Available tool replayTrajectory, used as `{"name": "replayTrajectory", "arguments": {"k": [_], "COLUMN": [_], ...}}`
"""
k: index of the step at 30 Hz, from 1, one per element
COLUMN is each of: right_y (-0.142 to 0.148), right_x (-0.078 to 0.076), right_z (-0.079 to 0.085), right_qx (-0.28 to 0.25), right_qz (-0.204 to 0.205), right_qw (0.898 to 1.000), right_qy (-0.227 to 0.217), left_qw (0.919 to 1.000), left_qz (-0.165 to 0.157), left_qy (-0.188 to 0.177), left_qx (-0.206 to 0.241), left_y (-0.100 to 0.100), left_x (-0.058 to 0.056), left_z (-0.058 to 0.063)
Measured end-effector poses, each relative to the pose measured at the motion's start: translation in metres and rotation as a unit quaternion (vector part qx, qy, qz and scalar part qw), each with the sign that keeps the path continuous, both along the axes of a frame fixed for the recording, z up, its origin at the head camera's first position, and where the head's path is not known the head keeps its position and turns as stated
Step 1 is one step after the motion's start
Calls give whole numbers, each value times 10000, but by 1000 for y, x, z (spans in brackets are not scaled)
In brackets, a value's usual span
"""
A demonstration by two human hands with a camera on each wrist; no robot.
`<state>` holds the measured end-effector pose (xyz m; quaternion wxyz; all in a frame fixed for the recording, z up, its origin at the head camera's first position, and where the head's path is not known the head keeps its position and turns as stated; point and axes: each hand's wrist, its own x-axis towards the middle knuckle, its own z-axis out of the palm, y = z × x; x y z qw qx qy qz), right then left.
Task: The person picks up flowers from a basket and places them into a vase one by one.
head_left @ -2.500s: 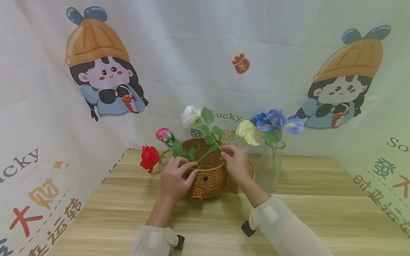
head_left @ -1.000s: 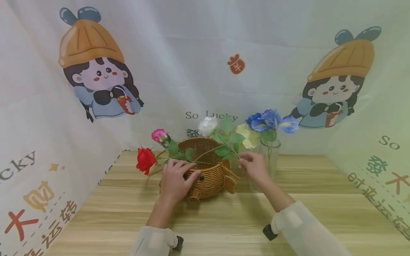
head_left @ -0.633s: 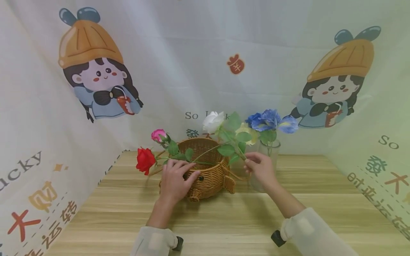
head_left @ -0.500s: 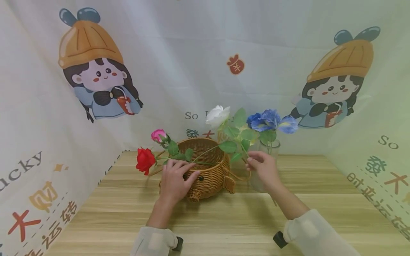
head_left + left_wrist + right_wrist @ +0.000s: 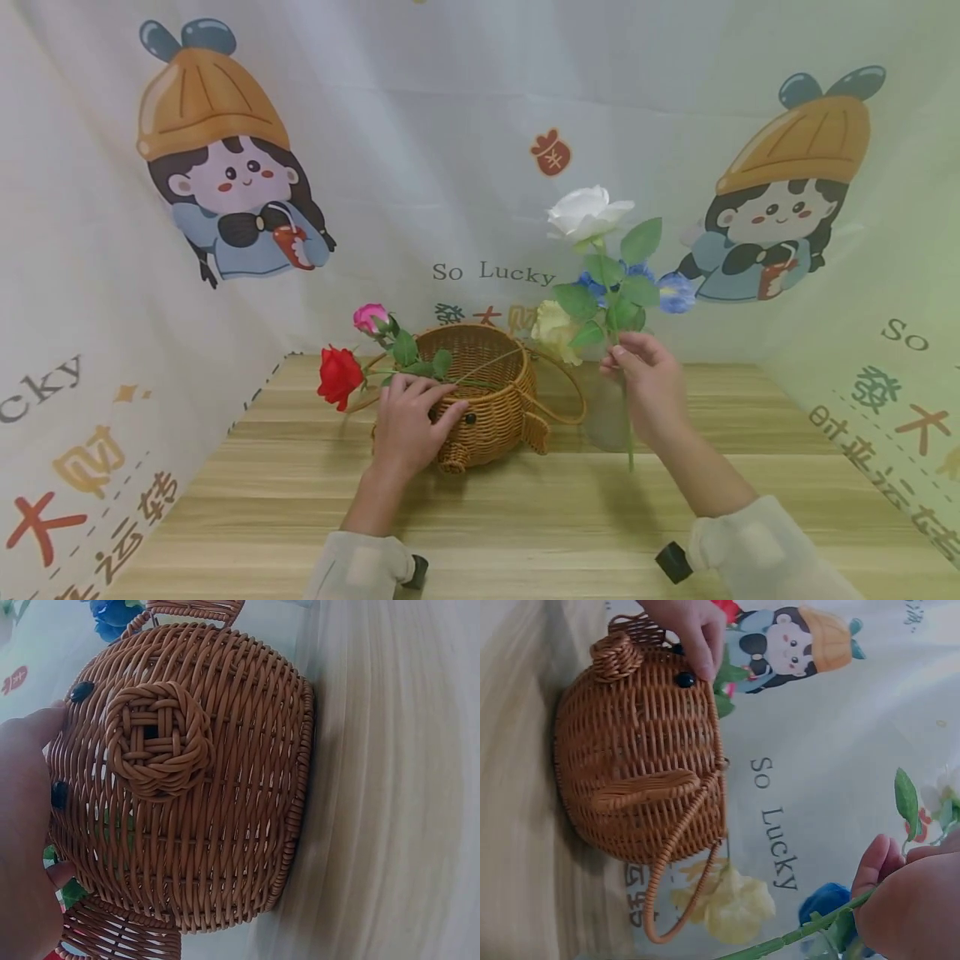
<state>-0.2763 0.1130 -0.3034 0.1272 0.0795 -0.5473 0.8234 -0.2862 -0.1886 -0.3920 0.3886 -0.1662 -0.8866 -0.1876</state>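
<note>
My right hand (image 5: 651,387) pinches the green stem of a white rose (image 5: 588,212) and holds it upright, to the right of the basket. The bloom is on top, and the lower stem (image 5: 802,930) runs below the fingers. My left hand (image 5: 411,425) grips the near left rim of a brown wicker basket (image 5: 498,421) with a snout and black eyes. A red rose (image 5: 340,377) and a pink rose (image 5: 370,317) lean out over the basket's left side. Their stems lie partly behind my left hand.
Behind my right hand stands a glass vase (image 5: 603,417) with blue flowers (image 5: 677,293) and a pale yellow flower (image 5: 557,332), partly hidden by the rose. The basket's loop handle (image 5: 576,383) hangs out on its right. A printed cloth surrounds the wooden table (image 5: 480,533).
My right hand has carried the white rose from over the basket to the right and up, turning it upright in front of the vase. The left hand stays on the rim.
</note>
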Motion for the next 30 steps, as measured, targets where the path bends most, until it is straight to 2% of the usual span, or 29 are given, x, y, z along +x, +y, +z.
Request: {"name": "replayTrajectory", "arguments": {"k": [5,7,10,13,16,23,30], "right_y": [11,15,21,25,29,36,37], "right_x": [1,0,-3,-7,-11,-18,-24], "right_z": [13,18,26,33,40,56,77], "right_qx": [-377,-414,-268,191,616,902,1029], "right_qz": [-216,-434,-798,-1257,-1521,-1933,-2129], "right_qw": [9989,9978,9959,9915,9861,9768,9711], "right_qy": [194,276,328,281,256,199,325], "left_qw": [10000,10000,10000,10000,10000,10000,9999], "left_qz": [2,-3,-9,-15,-8,-42,-59], "left_qy": [-44,-64,-76,-80,-65,67,136], "left_qx": [-4,6,29,43,46,46,51], "left_y": [0,0,0,0,1,0,0], "left_x": [0,0,0,0,0,1,0], "left_z": [0,0,0,0,0,-1,-1]}}
